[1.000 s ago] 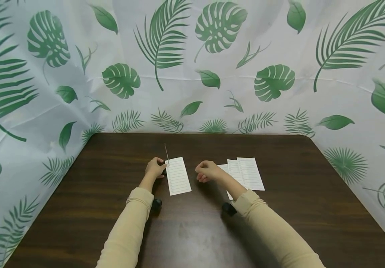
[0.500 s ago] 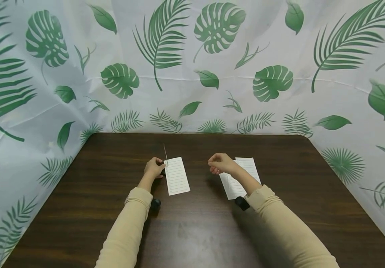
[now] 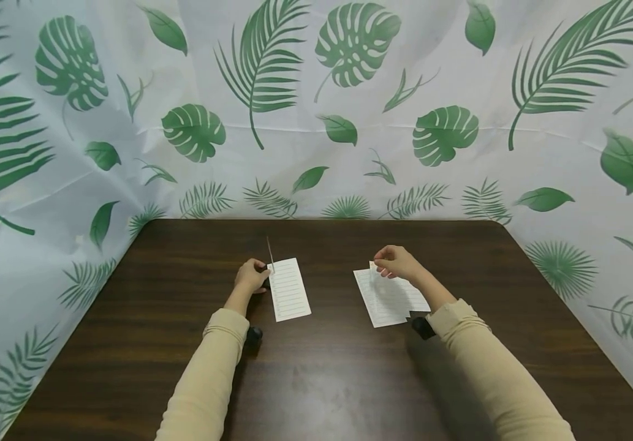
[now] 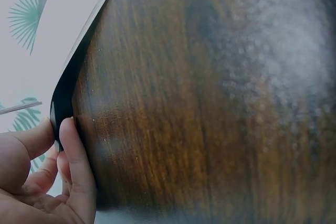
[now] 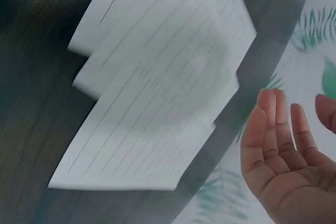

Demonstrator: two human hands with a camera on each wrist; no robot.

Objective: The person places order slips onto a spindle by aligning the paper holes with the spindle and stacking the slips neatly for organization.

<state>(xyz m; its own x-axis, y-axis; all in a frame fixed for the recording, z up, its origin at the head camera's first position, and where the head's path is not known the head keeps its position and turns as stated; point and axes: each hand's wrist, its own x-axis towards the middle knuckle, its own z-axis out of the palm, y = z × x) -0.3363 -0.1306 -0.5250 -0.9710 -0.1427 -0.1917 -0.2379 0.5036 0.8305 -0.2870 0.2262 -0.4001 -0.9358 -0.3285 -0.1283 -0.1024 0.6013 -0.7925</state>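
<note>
My left hand pinches the edge of a flat black base between thumb and fingers. A thin rod stands up from it, like a bill spike. A white lined sheet lies over the base, with the rod at its top left corner. Over on the right, my right hand hovers above overlapping lined sheets. In the right wrist view these sheets fan out in steps, and the fingers are apart from them, loosely bent with nothing between them.
The dark wooden table has rounded far corners. A white curtain with green leaves hangs behind it and along both sides. A black wrist camera sits under the right cuff, another wrist camera under the left.
My right hand has moved right, from the middle of the table to above the overlapping sheets. The left hand keeps its grip on the black base, and its sheet stays put.
</note>
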